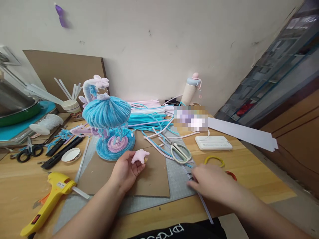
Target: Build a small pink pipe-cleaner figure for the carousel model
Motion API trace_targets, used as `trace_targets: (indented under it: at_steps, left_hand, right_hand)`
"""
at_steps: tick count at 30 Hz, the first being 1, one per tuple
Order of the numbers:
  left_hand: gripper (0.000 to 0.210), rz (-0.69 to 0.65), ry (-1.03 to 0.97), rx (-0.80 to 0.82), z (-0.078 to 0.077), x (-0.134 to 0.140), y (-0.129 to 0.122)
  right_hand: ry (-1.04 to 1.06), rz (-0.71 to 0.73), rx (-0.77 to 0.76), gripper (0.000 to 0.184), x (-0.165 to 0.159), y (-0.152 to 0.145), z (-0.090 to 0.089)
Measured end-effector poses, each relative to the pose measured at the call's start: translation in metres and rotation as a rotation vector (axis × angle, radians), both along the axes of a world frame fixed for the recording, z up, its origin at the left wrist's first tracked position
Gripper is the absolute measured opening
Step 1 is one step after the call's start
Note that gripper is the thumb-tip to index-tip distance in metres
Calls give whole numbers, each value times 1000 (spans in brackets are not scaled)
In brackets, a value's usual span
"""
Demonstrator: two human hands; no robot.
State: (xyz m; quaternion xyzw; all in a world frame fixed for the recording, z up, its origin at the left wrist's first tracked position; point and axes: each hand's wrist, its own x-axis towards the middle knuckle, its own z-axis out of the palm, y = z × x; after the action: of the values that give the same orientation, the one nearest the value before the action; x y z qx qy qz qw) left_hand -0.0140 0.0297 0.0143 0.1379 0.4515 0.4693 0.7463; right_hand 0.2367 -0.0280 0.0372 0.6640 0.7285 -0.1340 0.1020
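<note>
My left hand (128, 171) is closed on a small pink fuzzy flower-like piece (140, 156), held above a brown cardboard sheet (152, 179). To the right, my right hand (209, 181) reaches down to the table with its fingers curled. Small dark bits show at its fingertips; what it grips is hidden. A thin lilac strip (205, 207) passes beneath it. A yellow loop (214, 161) and a red loop (231, 175) stick out beside this hand. Scissors with pale green handles (181, 152) lie just beyond. Behind my left hand stands a blue and pink pipe-cleaner lantern shape (107, 113) on a round coiled base (102, 149).
A yellow glue gun (53, 199) lies at the left, near black scissors (30, 151) and a black cutter (62, 152). Bundled pipe cleaners (147, 121) lie at the back. A white power bank (213, 142) and a bottle (190, 89) are on the right.
</note>
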Motion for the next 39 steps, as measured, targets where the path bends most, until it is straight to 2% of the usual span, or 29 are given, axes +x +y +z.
trace_targets:
  at_steps: [2,4,8,11,14,17,20,22,24,27,30,31,34,36,39]
  left_hand:
    - [17,-20,2,4,0,1,-1]
    - [16,-41,-1,14,-1,2,-1]
    - [15,-62,-13,13,-5,3,-1]
    - [13,-56,-19,25,-5,3,-2]
    - [13,-47,-21,23,-3,4,-2]
    - [14,-54,-29,18,-2,5,-3]
    - [14,-58,-39,6,-4,5,-3]
    - [15,-49,-31,-3,-6,5,-3]
    - [14,-12,-3,-5,-6,5,-4]
    - [15,67,35,2,-5,6,-5]
    - [17,68,18,1,-2,7,-6]
    - [17,54,13,-7,-1,7,-7]
    - [18,-2,11,-59,1,8,-8]
    - [19,-40,11,-83,0,9,-9]
    - [19,-55,23,-82,-2,9,-9]
  right_hand:
    - [42,27,-28,17,-2,-8,-18]
    - [103,22,-15,15,-3,-13,-27]
    - [308,-6,-65,12,-4,-13,-29]
    - [467,-64,-79,10,-3,-1,-29]
    - [335,-124,122,11,0,20,-38]
    - [213,-101,232,14,-1,34,-46]
    - [228,-35,204,20,-5,41,-37]
    - [272,3,173,32,-8,48,-18]
    - [316,25,263,39,-9,63,4]
    - [329,57,457,35,-11,107,28]
    - [362,134,657,21,-13,175,30]
    - [367,159,686,26,-14,200,27]
    - [355,220,628,40,-23,268,13]
    - [350,234,591,39,-31,305,5]
    - [316,213,538,32,-44,345,-2]
